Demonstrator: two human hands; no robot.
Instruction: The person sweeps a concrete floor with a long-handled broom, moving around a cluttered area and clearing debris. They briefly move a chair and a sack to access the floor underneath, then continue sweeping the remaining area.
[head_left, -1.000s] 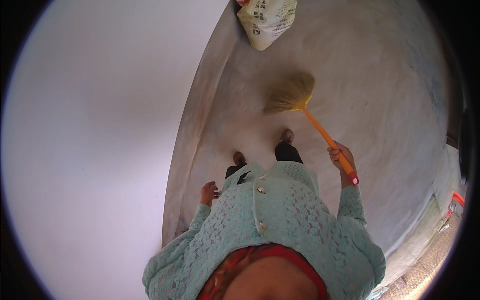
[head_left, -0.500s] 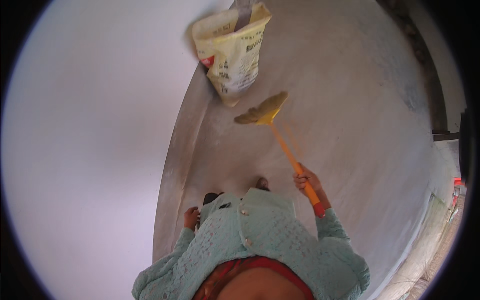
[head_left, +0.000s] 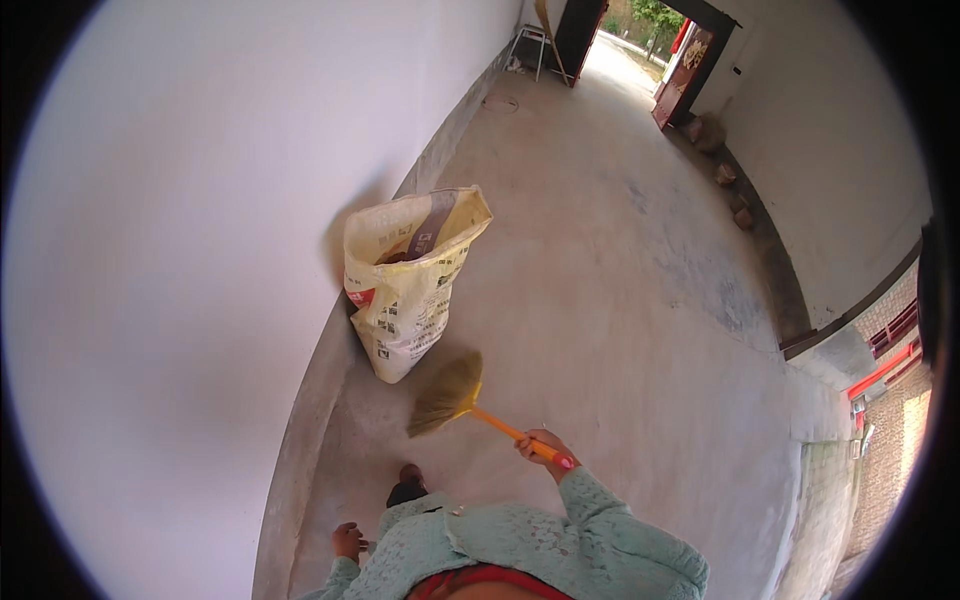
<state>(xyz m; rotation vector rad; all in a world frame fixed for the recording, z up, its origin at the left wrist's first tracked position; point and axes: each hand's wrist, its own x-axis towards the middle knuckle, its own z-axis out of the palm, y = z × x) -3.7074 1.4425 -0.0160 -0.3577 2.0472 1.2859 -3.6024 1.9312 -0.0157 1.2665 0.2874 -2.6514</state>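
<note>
My right hand (head_left: 543, 444) is wrapped round the orange handle of a broom (head_left: 450, 392), close to its red end. The broom's brown bristle head fans out to the left, near the foot of a tall woven sack (head_left: 410, 315). That sack is pale yellow with dark print, stands upright against the wall, and its mouth gapes with some brown stuff inside. My left hand (head_left: 349, 541) hangs low beside the wall with its fingers partly spread and holds nothing that I can see.
A white wall (head_left: 200, 250) with a grey skirting runs along the left. Far ahead, a doorway (head_left: 640, 40) stands open, with a small stool (head_left: 532, 45) left of it. Brownish lumps (head_left: 725, 174) lie along the right wall's foot. Bare concrete floor (head_left: 600, 330) stretches between.
My view has lifted, so the doorway and far room now show. Sack and broom sit lower in the picture. The broom's head has swung left, near the sack's base.
</note>
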